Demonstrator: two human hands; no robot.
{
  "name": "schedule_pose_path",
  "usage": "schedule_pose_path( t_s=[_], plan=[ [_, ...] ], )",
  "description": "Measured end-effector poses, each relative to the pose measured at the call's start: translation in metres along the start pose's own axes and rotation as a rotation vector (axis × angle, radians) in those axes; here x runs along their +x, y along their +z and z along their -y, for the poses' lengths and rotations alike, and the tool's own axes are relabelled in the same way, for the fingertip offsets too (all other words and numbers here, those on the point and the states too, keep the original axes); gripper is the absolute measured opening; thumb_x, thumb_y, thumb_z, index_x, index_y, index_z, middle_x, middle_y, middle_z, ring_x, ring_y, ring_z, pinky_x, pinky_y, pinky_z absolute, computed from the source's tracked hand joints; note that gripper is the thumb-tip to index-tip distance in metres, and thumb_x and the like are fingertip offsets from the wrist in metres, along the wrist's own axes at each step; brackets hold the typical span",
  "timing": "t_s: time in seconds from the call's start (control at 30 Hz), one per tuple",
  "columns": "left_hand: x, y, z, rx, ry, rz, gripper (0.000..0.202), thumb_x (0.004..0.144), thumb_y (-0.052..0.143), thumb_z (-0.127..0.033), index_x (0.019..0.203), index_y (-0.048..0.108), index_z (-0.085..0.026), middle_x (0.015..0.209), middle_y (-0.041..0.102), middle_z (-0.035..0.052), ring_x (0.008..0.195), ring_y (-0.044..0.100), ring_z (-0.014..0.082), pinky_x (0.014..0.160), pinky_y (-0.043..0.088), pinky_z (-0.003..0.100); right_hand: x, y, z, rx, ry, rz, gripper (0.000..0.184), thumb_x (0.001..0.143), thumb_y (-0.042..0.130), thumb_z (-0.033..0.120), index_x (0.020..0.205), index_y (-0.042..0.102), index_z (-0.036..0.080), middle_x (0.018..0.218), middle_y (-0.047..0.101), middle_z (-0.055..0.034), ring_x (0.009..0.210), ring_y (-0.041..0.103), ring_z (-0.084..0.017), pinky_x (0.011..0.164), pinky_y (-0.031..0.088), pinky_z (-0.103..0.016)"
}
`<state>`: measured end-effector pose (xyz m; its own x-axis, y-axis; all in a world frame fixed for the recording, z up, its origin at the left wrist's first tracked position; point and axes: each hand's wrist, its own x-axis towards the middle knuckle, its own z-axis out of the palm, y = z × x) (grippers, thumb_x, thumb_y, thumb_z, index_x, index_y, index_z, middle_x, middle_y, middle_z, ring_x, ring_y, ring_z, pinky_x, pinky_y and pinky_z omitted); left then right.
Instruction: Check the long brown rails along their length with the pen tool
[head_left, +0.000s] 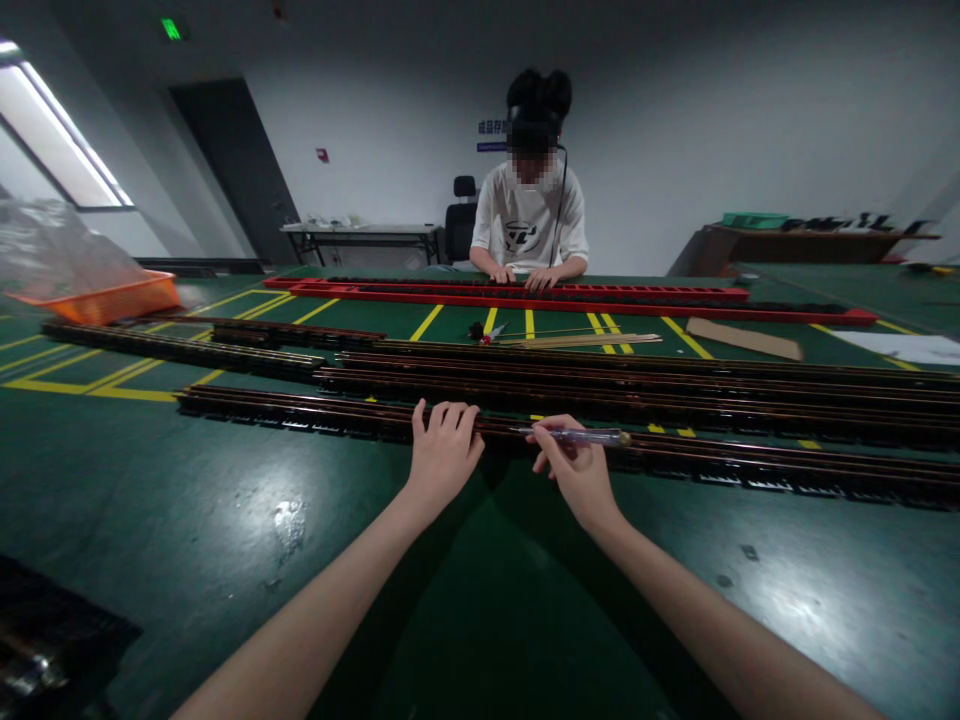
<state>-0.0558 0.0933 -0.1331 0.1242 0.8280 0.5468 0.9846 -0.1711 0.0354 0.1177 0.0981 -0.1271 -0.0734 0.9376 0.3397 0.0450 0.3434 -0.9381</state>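
A long dark strip [285,412] with small black parts along it lies across the green table in front of me. My left hand [442,452] rests on its near edge with the fingers curled over it. My right hand [574,468] is closed around a thin clear-handled screwdriver [581,435], held sideways along the same strip with its tip pointing left. Several more dark strips [675,385] lie parallel just beyond.
Across the green table [187,520] a person in a white shirt [529,225] has both hands on long red strips [637,298]. An orange crate [101,298] stands at far left. Thin wooden sticks [577,341], a cardboard piece [742,338] and paper [900,346] lie between.
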Motion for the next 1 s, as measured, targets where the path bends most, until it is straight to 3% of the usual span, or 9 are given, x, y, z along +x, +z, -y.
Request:
schedule_pose_path(
  t_s=[1.0],
  plan=[
    [-0.0007, -0.001, -0.0005, 0.027, 0.004, 0.019, 0.04, 0.081, 0.038, -0.008, 0.113, 0.059, -0.02, 0.113, 0.062, 0.0082, 0.109, 0.05, 0.0265, 0.104, 0.022, 0.053, 0.0003, -0.0018, 0.0001, -0.011, 0.006, 0.021, 0.029, 0.079, 0.06, 0.047, 0.082, 0.058, 0.018, 0.076, 0.066, -0.0038, 0.047, 0.058, -0.012, 0.041, 0.043, -0.022]
  ],
)
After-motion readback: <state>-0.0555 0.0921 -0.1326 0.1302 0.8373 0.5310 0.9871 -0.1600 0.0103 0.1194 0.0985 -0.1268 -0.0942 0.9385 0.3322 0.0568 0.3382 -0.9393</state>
